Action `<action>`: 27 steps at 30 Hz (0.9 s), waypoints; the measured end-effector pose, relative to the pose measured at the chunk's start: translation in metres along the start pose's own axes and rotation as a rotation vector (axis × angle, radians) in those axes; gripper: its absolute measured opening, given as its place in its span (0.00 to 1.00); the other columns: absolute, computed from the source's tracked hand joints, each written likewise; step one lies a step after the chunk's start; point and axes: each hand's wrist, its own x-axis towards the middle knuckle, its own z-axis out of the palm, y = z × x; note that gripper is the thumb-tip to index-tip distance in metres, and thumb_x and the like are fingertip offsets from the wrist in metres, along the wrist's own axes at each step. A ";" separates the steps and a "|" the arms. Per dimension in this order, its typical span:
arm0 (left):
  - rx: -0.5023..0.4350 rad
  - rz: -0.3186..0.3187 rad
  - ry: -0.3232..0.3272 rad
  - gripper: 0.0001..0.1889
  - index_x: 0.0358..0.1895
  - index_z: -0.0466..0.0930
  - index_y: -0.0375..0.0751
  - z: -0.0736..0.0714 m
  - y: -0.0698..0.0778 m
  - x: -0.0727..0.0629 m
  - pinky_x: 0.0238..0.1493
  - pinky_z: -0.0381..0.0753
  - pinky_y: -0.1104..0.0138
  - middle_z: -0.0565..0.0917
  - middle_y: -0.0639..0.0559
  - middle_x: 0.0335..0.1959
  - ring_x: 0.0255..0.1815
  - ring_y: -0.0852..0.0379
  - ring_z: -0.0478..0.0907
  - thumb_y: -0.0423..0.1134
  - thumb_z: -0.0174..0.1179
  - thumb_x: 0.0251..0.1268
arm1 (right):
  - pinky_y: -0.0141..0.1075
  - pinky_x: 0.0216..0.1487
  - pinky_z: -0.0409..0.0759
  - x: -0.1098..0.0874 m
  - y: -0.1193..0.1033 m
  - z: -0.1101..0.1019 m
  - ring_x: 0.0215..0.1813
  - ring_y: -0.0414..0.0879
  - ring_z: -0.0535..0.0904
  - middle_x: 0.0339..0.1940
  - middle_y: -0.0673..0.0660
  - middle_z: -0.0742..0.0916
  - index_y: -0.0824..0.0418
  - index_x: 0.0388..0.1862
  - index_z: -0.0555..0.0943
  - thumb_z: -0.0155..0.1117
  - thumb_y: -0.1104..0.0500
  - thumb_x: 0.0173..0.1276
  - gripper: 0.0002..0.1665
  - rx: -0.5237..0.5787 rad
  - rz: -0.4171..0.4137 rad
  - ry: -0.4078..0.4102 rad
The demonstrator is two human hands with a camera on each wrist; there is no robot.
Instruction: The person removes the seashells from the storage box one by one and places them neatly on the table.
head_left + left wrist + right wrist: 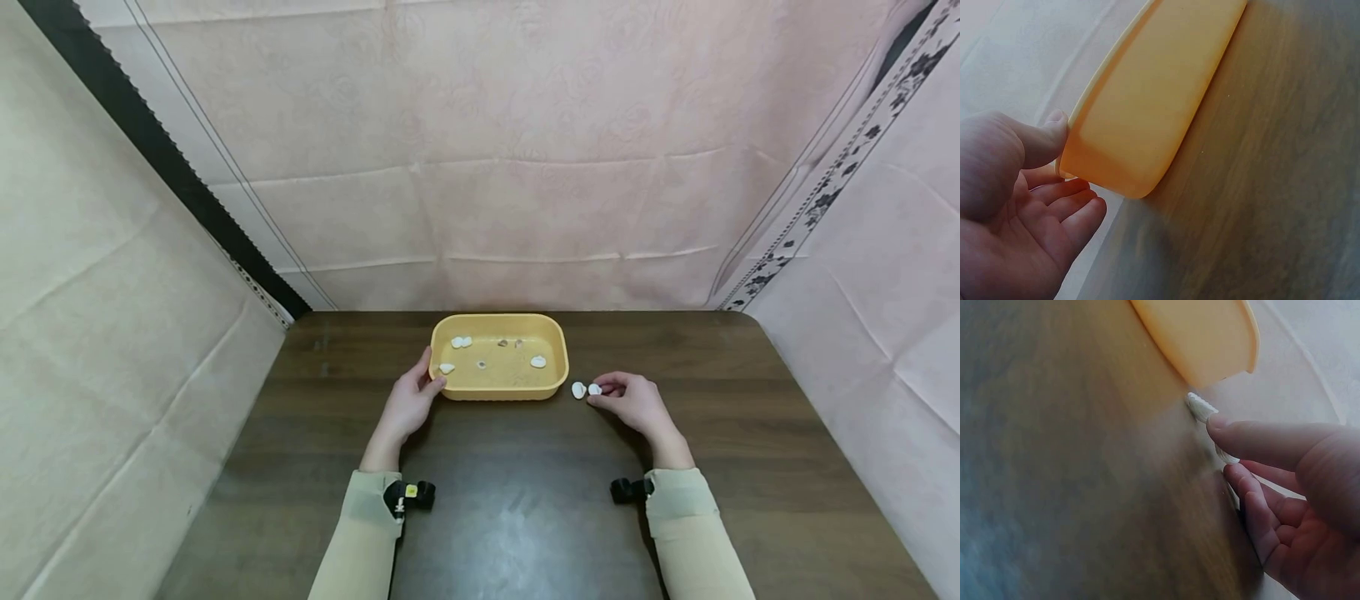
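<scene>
A yellow plastic tray [498, 393] sits at the far side of the table with several white shells [538, 362] and a few smaller brownish pieces [502, 342] in it. My left hand [411, 402] grips the tray's left end, thumb over the rim and fingers beneath it in the left wrist view. Just right of the tray, my right hand [633, 402] pinches a white shell [595, 389] between thumb and fingers, close over the table. Beside it, nearer the tray, lies another white ridged shell [1201, 407] on the wood.
The brown wooden table [517, 500] ends at a pale cloth backdrop [487, 208] right behind the tray. Pale cloth also hangs along the left and right sides. A black wrist camera [408, 496] is strapped over the left sleeve, another camera [630, 490] over the right.
</scene>
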 end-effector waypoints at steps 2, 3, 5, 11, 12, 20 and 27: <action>-0.001 0.000 0.000 0.36 0.87 0.53 0.42 0.000 0.000 -0.001 0.82 0.59 0.50 0.57 0.48 0.87 0.85 0.46 0.57 0.38 0.58 0.84 | 0.41 0.46 0.82 0.000 0.001 0.000 0.40 0.48 0.83 0.41 0.53 0.90 0.60 0.50 0.90 0.82 0.51 0.67 0.19 -0.001 0.001 -0.001; -0.001 0.000 0.000 0.36 0.87 0.53 0.42 0.001 0.000 -0.001 0.82 0.59 0.50 0.57 0.48 0.87 0.85 0.46 0.57 0.38 0.58 0.84 | 0.41 0.46 0.82 0.000 0.001 0.000 0.41 0.48 0.83 0.41 0.53 0.90 0.60 0.50 0.90 0.82 0.51 0.67 0.19 -0.002 0.002 0.000; 0.004 0.003 -0.005 0.36 0.87 0.53 0.41 0.001 0.000 -0.001 0.82 0.59 0.49 0.56 0.47 0.87 0.85 0.45 0.56 0.37 0.58 0.84 | 0.41 0.46 0.81 -0.001 0.001 0.000 0.41 0.48 0.82 0.41 0.54 0.90 0.60 0.51 0.90 0.82 0.52 0.67 0.19 -0.004 0.006 -0.001; 0.010 -0.003 -0.002 0.36 0.87 0.52 0.42 0.000 0.002 -0.002 0.82 0.58 0.49 0.56 0.47 0.87 0.85 0.45 0.56 0.38 0.57 0.85 | 0.41 0.46 0.81 0.000 0.000 0.002 0.41 0.49 0.82 0.42 0.54 0.90 0.60 0.51 0.90 0.81 0.51 0.68 0.19 -0.016 -0.001 -0.005; 0.010 -0.003 -0.001 0.36 0.87 0.53 0.43 0.000 0.002 -0.003 0.82 0.59 0.49 0.56 0.48 0.87 0.85 0.45 0.56 0.38 0.57 0.85 | 0.41 0.45 0.81 0.000 -0.001 0.002 0.41 0.49 0.82 0.42 0.54 0.90 0.60 0.51 0.90 0.81 0.51 0.68 0.19 -0.016 -0.002 -0.004; -0.001 -0.025 -0.006 0.36 0.87 0.53 0.43 -0.001 0.001 -0.005 0.83 0.58 0.50 0.56 0.49 0.87 0.86 0.46 0.56 0.39 0.57 0.85 | 0.39 0.44 0.81 -0.002 -0.002 0.004 0.41 0.48 0.82 0.41 0.54 0.90 0.61 0.51 0.90 0.82 0.52 0.66 0.19 -0.020 -0.009 -0.011; -0.012 -0.014 -0.001 0.35 0.87 0.54 0.42 0.000 0.002 -0.004 0.83 0.58 0.50 0.56 0.49 0.87 0.86 0.47 0.55 0.39 0.57 0.85 | 0.40 0.47 0.81 -0.002 -0.002 0.001 0.43 0.49 0.83 0.43 0.56 0.89 0.63 0.57 0.88 0.83 0.53 0.65 0.25 -0.006 -0.029 -0.007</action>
